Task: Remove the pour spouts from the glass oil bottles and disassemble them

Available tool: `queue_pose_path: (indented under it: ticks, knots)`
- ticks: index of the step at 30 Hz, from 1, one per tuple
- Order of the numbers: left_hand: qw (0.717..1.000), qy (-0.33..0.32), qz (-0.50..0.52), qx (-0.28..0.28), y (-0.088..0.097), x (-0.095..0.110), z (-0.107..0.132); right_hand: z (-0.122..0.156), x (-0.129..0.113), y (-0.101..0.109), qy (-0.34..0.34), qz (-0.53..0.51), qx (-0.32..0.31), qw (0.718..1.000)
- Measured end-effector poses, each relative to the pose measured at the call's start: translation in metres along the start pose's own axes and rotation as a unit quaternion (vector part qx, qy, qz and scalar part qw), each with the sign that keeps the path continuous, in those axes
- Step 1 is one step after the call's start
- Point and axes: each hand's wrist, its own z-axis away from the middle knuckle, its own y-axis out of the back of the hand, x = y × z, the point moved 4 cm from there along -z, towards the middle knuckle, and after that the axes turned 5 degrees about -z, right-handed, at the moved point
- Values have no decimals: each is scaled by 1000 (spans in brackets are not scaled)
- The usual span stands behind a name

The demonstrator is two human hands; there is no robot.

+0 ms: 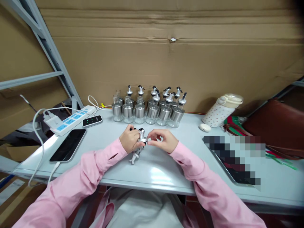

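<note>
My left hand (130, 139) is closed on a pourer spout (142, 136) with a silver body and black tip, held low over the table. Beside it, my right hand (164, 139) curves with thumb and forefinger slightly apart at the spout's right edge; whether they touch it I cannot tell. Another silver pourer spout (135, 157) lies below my left hand, partly hidden by it. Behind both hands stand several glass bottles with steel sleeves (140, 111). Pourer spouts top many of these, while the front left ones have bare necks.
To the left are a white power strip (71, 121), a small black device (92, 121) and a phone (68, 145) on a cable. At right stand a dotted bottle (219, 110), a white case (204, 127), a blurred-out tablet (230, 161) and a brown bag (277, 126). Cardboard (152, 63) walls the back.
</note>
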Motion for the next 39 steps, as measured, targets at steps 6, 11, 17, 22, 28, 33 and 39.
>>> queue_pose_path:
  ticks: [6,11,17,22,28,33,39]
  knots:
    - [997,59,4,46,4,2,0,1,-9,-21,-19,-61,-11,998]
    - [997,68,22,30,8,3,-1,2,-5,-21,-45,-178,0,983]
    - [994,103,-1,45,15,-6,0,3,0,-8,-43,-166,14,985]
    - [999,13,-13,47,10,5,-2,4,1,-11,-91,-133,-1,987]
    - [995,-10,-64,74,13,17,-7,-2,4,-26,-163,-237,47,956]
    - [996,52,-32,72,22,15,-14,-4,1,-25,-148,-275,119,943]
    - [983,162,87,25,30,-3,-17,-1,-13,-20,-135,-267,124,946]
